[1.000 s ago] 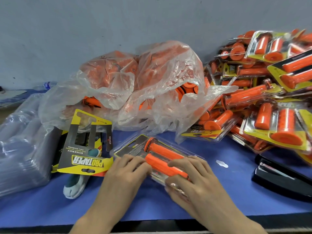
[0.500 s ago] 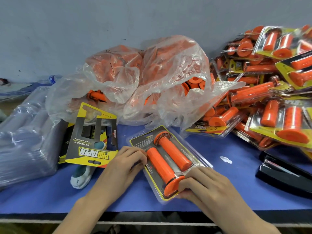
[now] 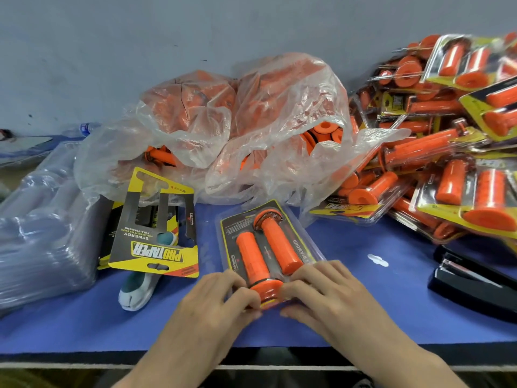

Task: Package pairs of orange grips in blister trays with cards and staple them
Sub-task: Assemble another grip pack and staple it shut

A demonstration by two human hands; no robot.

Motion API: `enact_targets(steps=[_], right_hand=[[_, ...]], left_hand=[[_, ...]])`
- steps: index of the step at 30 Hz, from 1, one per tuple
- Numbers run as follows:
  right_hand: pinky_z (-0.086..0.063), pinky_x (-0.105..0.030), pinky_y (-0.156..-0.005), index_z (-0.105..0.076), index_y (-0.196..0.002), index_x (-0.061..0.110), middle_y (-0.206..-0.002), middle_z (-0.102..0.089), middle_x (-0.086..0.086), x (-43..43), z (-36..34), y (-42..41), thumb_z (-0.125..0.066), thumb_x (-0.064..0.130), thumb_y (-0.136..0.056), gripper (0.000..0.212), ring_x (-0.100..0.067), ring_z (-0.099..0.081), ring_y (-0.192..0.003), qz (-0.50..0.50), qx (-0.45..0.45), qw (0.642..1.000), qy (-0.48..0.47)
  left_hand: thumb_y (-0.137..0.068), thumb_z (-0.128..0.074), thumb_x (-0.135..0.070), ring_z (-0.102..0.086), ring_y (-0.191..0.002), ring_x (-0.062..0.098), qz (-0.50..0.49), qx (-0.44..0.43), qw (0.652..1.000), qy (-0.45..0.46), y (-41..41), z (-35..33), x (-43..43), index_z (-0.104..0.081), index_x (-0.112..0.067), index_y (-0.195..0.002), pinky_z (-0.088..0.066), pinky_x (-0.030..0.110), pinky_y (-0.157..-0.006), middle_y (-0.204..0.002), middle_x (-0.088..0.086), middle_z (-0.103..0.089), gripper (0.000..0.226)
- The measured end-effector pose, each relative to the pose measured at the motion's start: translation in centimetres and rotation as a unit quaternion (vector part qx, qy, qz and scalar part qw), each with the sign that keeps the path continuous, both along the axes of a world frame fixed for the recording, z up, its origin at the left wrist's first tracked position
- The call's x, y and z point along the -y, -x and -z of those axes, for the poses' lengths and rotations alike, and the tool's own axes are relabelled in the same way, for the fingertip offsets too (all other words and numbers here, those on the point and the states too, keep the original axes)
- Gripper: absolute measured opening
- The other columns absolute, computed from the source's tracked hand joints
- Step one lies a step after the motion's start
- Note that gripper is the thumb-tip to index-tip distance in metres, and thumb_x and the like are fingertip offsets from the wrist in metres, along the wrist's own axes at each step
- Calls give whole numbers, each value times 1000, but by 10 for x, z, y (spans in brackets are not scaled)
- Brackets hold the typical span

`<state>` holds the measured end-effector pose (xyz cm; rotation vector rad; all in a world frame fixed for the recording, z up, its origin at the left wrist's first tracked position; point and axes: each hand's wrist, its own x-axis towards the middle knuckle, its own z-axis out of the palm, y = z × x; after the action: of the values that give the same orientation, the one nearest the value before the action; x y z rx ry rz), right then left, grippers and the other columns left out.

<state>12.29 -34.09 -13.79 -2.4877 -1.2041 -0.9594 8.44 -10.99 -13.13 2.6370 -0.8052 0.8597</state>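
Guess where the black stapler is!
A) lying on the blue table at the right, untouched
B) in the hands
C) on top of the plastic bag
A: the stapler lies on the blue table at the right, while the left hand and right hand pinch the blister pack.

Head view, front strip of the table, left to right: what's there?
In order: stack of clear trays → yellow-black cards → blister pack with two orange grips, pinched by left hand and right hand → white scrap → black stapler.
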Motion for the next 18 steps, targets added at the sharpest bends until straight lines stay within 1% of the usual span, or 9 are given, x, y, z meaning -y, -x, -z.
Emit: enact_targets(steps=[2,3,5,6,7,9,12,15,18], right_hand=[[-43,-28,-77,-68,-91,26,-92,-61,9,6,-3,-3,-58,43,-91,20,-16,-59,-81,32,-5,999,-3],[-44,-29,-79,-68,-89,25,-91,-61,10,6,-3,-3,-57,43,-91,21,-16,-59,-80,36,-6,999,-9],[-47,-31,-83,-68,-86,23,-88,-61,9,3,-3,-1,-57,41,-94,23,-17,-59,-80,25,1,1000,-16],[-48,-32,-84,-68,-84,23,-86,-60,9,-1,-3,0,-56,40,-95,24,-17,-58,-79,19,8,1000,-20],[-49,-33,-84,-68,-82,22,-83,-59,9,-3,-3,1,-55,40,-97,26,-17,-58,-77,16,14,999,-25],[-51,-35,-84,-68,-80,22,-78,-57,7,-8,-5,1,-55,39,-98,28,-19,-57,-74,20,25,999,-37],[-50,-34,-86,-67,-80,23,-77,-54,6,-16,-5,1,-59,39,-97,25,-19,-54,-73,11,42,998,-43],[-47,-32,-88,-67,-83,24,-80,-53,7,-25,-3,2,-59,40,-97,22,-18,-52,-75,-8,46,998,-41],[-47,-31,-90,-65,-86,26,-85,-54,8,-29,-3,2,-61,43,-96,20,-16,-52,-80,-41,16,999,-26]], left_hand=[[-88,-55,-36,-58,-82,11,2,-36,999,38,1,3,-13,-53,-28,-88,-42,18,-59,-95,-8,-54,9],[-89,-54,-36,-61,-92,9,5,-55,997,53,1,3,-20,-52,-28,-88,-46,20,-60,-99,-8,-54,9],[-90,-54,-35,-58,-113,8,7,-66,996,57,2,5,-29,-53,-26,-88,-52,26,-69,-102,-9,-54,10],[-91,-54,-36,-56,-116,10,1,-56,997,45,2,5,-33,-55,-24,-87,-50,27,-76,-101,-9,-53,13],[-92,-54,-36,-56,-112,14,-9,-37,999,28,2,5,-35,-57,-22,-87,-47,27,-82,-99,-9,-53,16],[-93,-54,-39,-54,-98,19,-36,11,999,-3,2,6,-33,-64,-20,-89,-43,29,-86,-95,-6,-55,21],[-92,-56,-38,-52,-90,23,-67,70,995,-15,4,9,-23,-70,-22,-92,-46,34,-79,-90,-1,-59,22],[-89,-55,-33,-57,-85,23,-76,62,995,0,4,9,-16,-70,-18,-87,-54,36,-68,-88,0,-60,21],[-89,-54,-29,-58,-88,19,-62,30,997,22,5,6,-23,-69,-16,-83,-55,36,-63,-88,-3,-61,20]])
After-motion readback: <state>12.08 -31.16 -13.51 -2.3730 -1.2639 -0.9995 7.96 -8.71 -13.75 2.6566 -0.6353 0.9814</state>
